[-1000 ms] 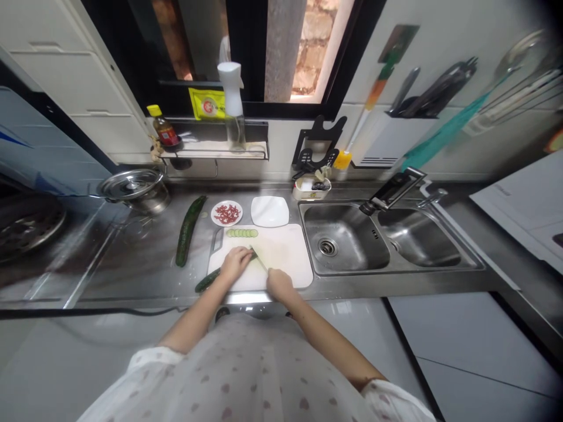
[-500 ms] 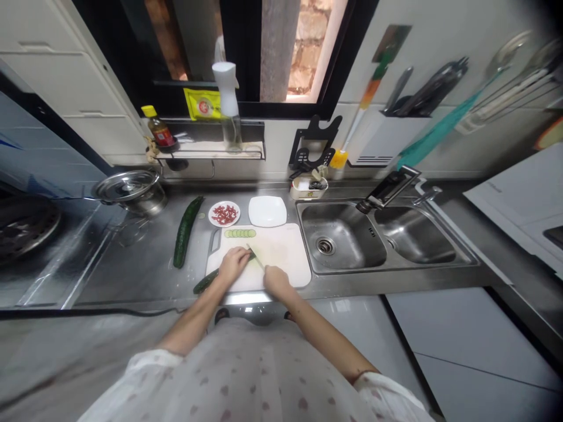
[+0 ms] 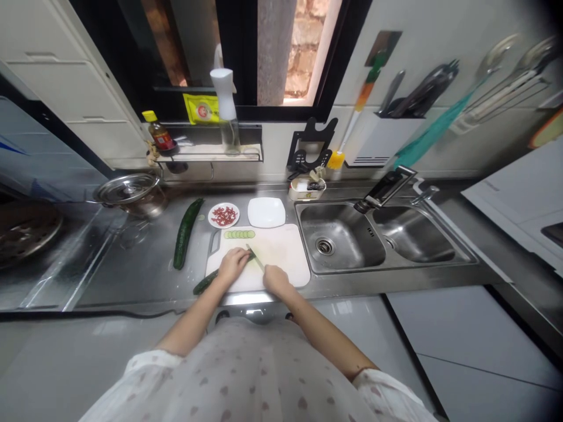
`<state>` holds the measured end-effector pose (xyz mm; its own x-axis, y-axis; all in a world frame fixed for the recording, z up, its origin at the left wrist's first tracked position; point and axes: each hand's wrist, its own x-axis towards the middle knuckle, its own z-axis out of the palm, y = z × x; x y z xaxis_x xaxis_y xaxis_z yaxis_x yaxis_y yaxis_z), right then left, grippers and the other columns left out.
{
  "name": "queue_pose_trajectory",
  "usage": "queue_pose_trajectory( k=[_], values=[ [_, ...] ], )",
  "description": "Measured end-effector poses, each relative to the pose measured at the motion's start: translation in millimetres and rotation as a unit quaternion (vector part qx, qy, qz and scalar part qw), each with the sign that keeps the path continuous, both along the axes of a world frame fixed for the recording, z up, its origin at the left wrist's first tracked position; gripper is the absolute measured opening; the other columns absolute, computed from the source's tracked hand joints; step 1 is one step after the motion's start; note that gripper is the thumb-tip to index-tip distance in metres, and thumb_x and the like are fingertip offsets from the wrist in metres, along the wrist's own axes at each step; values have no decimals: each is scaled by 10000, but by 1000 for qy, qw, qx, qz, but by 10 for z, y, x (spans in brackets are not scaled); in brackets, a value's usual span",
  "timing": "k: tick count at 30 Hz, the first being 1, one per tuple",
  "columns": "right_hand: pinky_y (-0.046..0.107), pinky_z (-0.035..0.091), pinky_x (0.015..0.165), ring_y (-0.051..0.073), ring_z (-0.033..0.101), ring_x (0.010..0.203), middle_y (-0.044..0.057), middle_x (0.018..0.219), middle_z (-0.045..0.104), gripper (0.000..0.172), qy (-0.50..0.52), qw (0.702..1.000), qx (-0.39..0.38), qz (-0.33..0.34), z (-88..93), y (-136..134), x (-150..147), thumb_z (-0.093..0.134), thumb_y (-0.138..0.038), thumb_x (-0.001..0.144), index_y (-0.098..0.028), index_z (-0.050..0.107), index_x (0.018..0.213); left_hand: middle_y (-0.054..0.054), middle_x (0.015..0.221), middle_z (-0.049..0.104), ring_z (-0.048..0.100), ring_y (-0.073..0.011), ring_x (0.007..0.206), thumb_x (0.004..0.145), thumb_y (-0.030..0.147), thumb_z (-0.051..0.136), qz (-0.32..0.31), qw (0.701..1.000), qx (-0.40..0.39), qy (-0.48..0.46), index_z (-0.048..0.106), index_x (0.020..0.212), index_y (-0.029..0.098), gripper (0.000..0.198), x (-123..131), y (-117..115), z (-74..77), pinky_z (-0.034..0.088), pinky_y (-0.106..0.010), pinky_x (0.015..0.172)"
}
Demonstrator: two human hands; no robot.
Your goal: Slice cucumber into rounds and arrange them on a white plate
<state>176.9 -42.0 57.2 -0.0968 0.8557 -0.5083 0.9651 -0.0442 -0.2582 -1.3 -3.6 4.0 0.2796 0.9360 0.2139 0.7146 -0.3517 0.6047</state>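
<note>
On the white cutting board (image 3: 285, 258) my left hand (image 3: 233, 264) is closed over a dark green cucumber (image 3: 206, 283), whose near end sticks out under my wrist. My right hand (image 3: 276, 279) grips a kitchen knife (image 3: 256, 258) by its handle, which the fingers hide. The blade slants up and left to the cucumber's far end, close to my left fingertips. A row of overlapping pale cucumber slices (image 3: 239, 234) lies at the board's upper left. Left of the board rests a whole cucumber (image 3: 187, 234) on the steel counter.
Behind the board stand a small plate (image 3: 212, 221) with chopped red pieces and a white square dish (image 3: 266, 212). A double sink (image 3: 341, 270) adjoins on the right. A lidded steel pot (image 3: 147, 199) stands at the back left. Bottles sit on a wall shelf (image 3: 206, 157).
The view has tilted and shifted slightly. Both hands, the knife and the cucumber keep nearly the same place on the board.
</note>
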Motion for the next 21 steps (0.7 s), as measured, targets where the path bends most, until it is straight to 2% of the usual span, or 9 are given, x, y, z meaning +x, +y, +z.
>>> queue_pose_trajectory(
  k=[6, 12, 21],
  values=[
    [262, 446, 707, 209, 658, 935, 153, 1022, 690, 282, 2, 1000, 4, -8, -62, -182, 141, 426, -117, 867, -140, 657, 1027, -50, 968, 679, 597, -184, 929, 928, 281, 490, 1, 1000, -4, -1, 698, 1023, 216, 238, 3, 6, 19, 468, -300, 859],
    [270, 431, 689, 215, 649, 940, 132, 1028, 690, 281, -11, 1000, -18, 1, 63, -261, 264, 416, -177, 893, -162, 650, 1048, -47, 1013, 684, 606, -191, 968, 927, 289, 488, 10, 1000, -16, 10, 693, 1044, 232, 243, -7, 24, 5, 473, -316, 881],
    [287, 368, 730, 202, 627, 918, 99, 955, 676, 343, -125, 988, 85, 27, 214, -279, 456, 380, -161, 928, -250, 578, 1194, -51, 1121, 678, 611, -206, 1032, 919, 301, 479, 37, 999, -32, 8, 668, 1106, 228, 275, -30, 82, -63, 480, -334, 917]
  ],
)
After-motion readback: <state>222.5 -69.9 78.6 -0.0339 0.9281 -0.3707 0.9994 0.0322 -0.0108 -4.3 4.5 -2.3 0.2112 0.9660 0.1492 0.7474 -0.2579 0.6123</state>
